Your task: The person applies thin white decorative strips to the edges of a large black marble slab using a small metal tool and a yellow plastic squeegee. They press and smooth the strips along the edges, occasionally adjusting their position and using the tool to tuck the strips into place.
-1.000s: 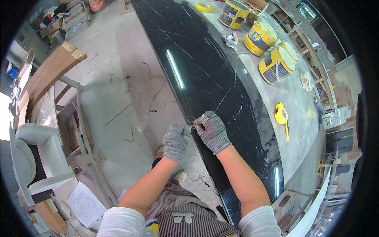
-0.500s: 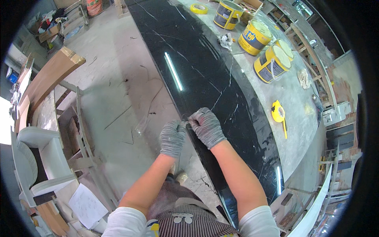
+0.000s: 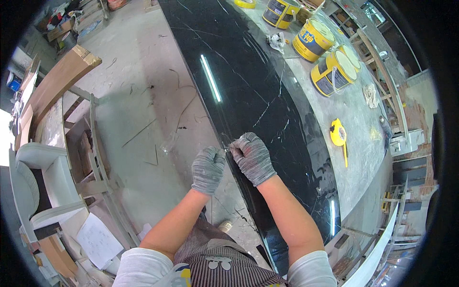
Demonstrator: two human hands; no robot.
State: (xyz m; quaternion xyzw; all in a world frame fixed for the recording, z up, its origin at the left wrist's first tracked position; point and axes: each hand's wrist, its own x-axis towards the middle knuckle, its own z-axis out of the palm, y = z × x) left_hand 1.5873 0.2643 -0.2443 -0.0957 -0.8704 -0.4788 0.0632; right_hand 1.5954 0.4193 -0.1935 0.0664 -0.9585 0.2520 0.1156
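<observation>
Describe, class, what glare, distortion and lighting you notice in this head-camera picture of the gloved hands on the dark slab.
Head view: a bright strip of glare from a lamp lies on the glossy black slab; fisheye bends the slab's edge and blacks out the corners; daylight is even, shadows soft; the left hand and right hand look sharp, while things by the rim, like the paint cans, are squeezed.

Gloved hands at slab edge.
Left hand (image 3: 208, 169) and right hand (image 3: 252, 158) close together, pinching clear film (image 3: 224, 143) at near edge of black slab (image 3: 248, 86); yellow cans (image 3: 330, 71) and yellow tool (image 3: 338, 134) on bench beyond.
</observation>
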